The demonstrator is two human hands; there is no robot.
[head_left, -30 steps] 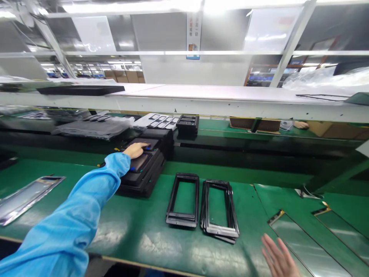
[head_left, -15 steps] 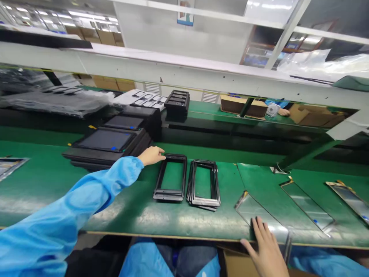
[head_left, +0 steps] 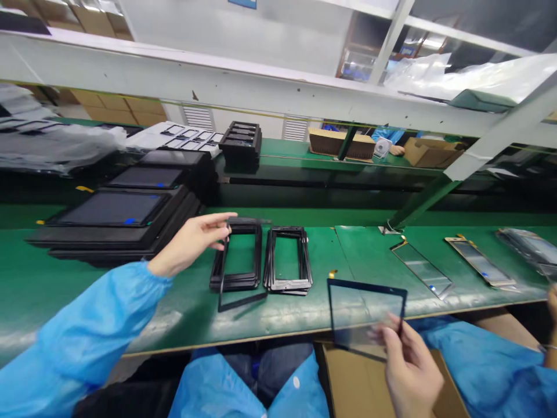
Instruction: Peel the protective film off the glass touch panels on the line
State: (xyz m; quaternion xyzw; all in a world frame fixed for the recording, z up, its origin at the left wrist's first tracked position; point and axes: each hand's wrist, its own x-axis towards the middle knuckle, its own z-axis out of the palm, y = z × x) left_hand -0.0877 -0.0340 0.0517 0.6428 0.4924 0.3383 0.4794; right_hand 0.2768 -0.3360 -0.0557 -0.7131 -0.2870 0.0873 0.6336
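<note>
My left hand (head_left: 194,241), in a blue sleeve, pinches the top left corner of a thin black frame (head_left: 241,264) and lifts it off the left stack of black frames (head_left: 235,281). A second stack of black frames (head_left: 288,261) lies just to its right on the green bench (head_left: 195,313). My right hand (head_left: 409,366) grips the lower edge of a clear glass panel with a black border (head_left: 366,310), held upright over the bench's near edge.
Stacked black display trays (head_left: 115,223) sit left of the frames. Several film-covered glass panels (head_left: 423,270) lie at the right. A cardboard box (head_left: 369,377) stands below the bench edge. Another person's hand (head_left: 552,302) shows at the far right.
My left hand went from the display trays to the left frame stack and lifted one frame. My right hand picked a glass panel up off the bench.
</note>
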